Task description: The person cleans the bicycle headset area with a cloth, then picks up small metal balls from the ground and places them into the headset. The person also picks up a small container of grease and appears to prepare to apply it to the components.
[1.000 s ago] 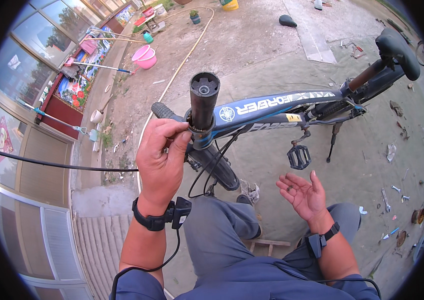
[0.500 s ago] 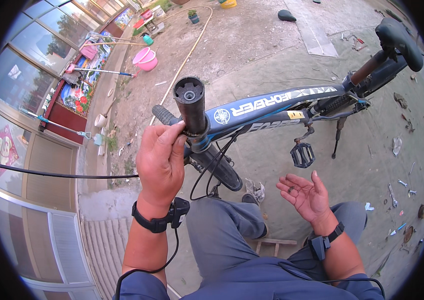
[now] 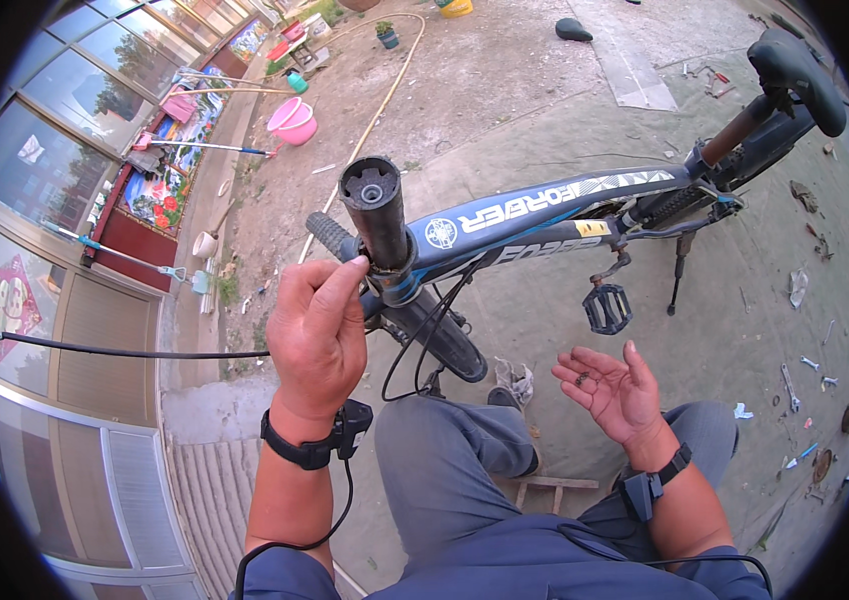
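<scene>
My left hand (image 3: 317, 335) pinches thumb and forefinger together at the base of a thick black tube (image 3: 381, 228). The tube rises from the head of a dark blue bicycle frame (image 3: 525, 215) and has a hollow, notched top. Whatever is between those fingertips is too small or hidden to name. Palm up, my right hand (image 3: 617, 395) is held low above my knee with its fingers stretched out. Several tiny dark pieces (image 3: 582, 379) lie on its fingers. Loose black cables (image 3: 435, 335) hang below the frame, near the front tyre (image 3: 445, 345).
A pedal (image 3: 608, 309) hangs between the frame and my right hand. The saddle (image 3: 795, 80) is at far right. Wrenches (image 3: 791, 388) and small parts lie scattered on the ground at right. A black cable (image 3: 135, 353) sticks out leftward. Pink buckets (image 3: 295, 125) stand far left.
My left hand has shifted very slightly left and down at the tube's base, fingertips still pinched. The right hand stays in place with the tiny pieces on it.
</scene>
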Tool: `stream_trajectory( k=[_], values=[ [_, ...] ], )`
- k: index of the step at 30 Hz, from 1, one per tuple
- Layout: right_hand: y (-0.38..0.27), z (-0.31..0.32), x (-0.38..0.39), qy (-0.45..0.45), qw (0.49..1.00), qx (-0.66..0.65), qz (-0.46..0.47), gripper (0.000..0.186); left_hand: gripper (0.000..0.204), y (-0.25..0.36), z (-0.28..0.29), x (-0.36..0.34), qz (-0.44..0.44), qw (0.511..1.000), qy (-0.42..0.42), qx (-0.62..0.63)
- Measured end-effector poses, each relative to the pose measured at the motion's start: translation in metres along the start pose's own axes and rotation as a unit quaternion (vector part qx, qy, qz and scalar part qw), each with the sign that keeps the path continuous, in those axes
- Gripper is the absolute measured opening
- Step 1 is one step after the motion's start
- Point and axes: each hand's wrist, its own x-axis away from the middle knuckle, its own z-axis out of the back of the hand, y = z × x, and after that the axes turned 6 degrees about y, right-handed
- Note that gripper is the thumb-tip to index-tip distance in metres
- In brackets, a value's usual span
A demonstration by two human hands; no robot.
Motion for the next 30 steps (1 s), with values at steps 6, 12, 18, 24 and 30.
stream_trajectory(
  k=[6, 12, 18, 24, 30],
  values=[
    [0.000, -0.001, 0.002, -0.003, 1.000, 0.007, 0.003, 0.080, 0.035, -0.002, 0.004, -0.002, -0.010, 0.999, -0.028, -0.012],
    [0.000, -0.003, 0.001, -0.015, 1.000, 0.003, 0.003, 0.080, 0.033, -0.006, 0.003, -0.007, -0.006, 0.999, 0.004, 0.038],
    [0.000, -0.002, 0.001, -0.021, 1.000, 0.005, 0.003, 0.080, 0.036, -0.004, 0.004, -0.008, -0.010, 0.999, -0.035, 0.005],
    [0.000, -0.003, 0.001, -0.021, 1.000, 0.005, 0.002, 0.080, 0.038, -0.003, 0.003, -0.011, -0.021, 0.999, -0.039, -0.012],
    [0.000, -0.004, 0.002, -0.024, 1.000, 0.008, 0.003, 0.081, 0.034, -0.004, 0.008, -0.004, -0.028, 0.999, -0.036, 0.000]
  ],
)
